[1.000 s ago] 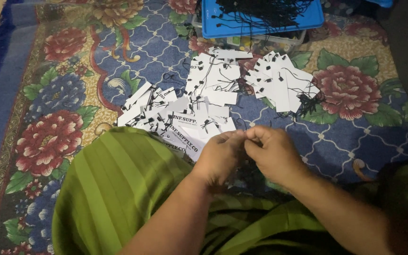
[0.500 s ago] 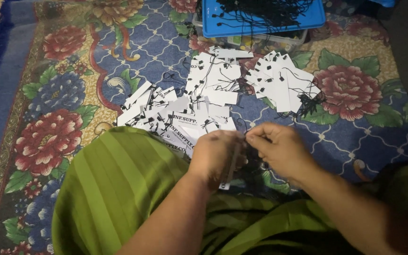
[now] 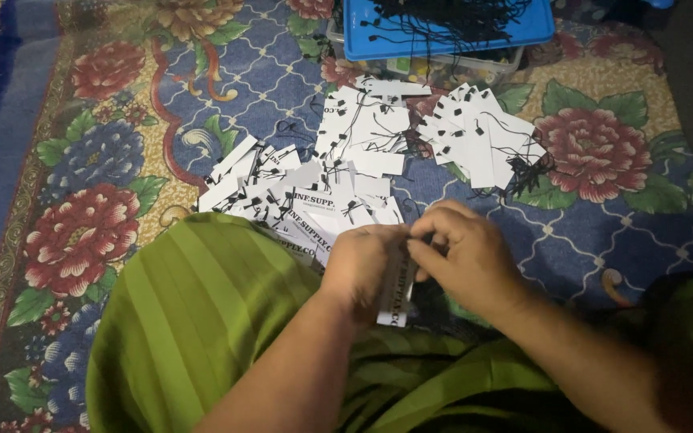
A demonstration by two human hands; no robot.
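Head view: I see the tag (image 3: 395, 285) now turned upright, where a second ago it lay hidden between my fingers. My left hand (image 3: 366, 265) pinches it; my right hand (image 3: 463, 256), closed at 3 o'clock, works its top edge. Tag piles (image 3: 338, 172) lie at 12 o'clock on the carpet (image 3: 122, 120).

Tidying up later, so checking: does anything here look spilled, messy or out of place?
The white tags lie in loose overlapping heaps on the carpet, cords tangled. Black cords sprawl over the blue lid. Both hands, left and right, hold one tag.
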